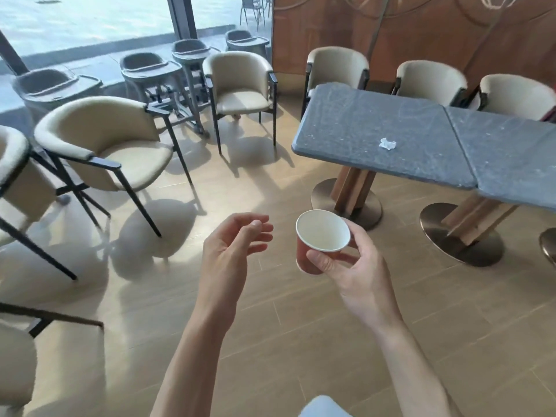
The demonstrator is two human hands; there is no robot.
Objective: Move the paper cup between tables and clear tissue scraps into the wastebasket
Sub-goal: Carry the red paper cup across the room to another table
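My right hand (353,270) holds a small paper cup (320,240) over the floor, thumb and fingers curled round its rim; the cup is red-brown outside, white and empty inside. My left hand (231,248) floats beside it on the left, fingers loosely curled, holding nothing. A crumpled white tissue scrap (387,143) lies on the dark grey stone table (346,130) ahead to the right. No wastebasket is in view.
A second grey tabletop (511,152) joins the first on the right, both on round metal bases. Cream armchairs (120,145) stand to the left and behind the tables. Grey high chairs (150,70) line the window. Open wooden floor lies between me and the tables.
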